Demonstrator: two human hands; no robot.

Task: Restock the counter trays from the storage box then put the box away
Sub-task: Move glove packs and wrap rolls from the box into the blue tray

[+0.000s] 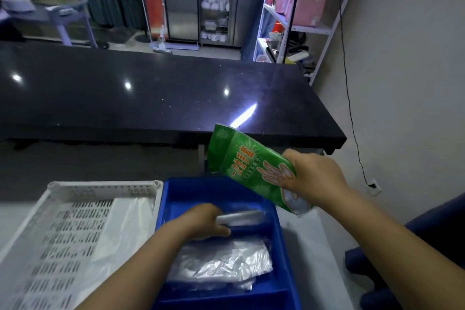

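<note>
A blue tray (176, 199) sits on the counter in front of me, with a pile of clear plastic gloves (221, 262) in its near half. My left hand (201, 221) is inside the tray, its fingers closed on a thin bundle of clear gloves (241, 218). Above the tray's right rim, my right hand (312, 176) grips a green glove packet (241, 161), tilted with its torn end down; clear plastic pokes out there. To the left stands a white slotted tray (75, 229) with a clear bag (130, 221) lying in it.
A long black counter (151, 98) runs across behind the trays. Metal shelves (297, 15) with pink bags stand at the back right, and a black cable (352, 121) hangs down the wall. A dark blue chair (412, 259) is at my right.
</note>
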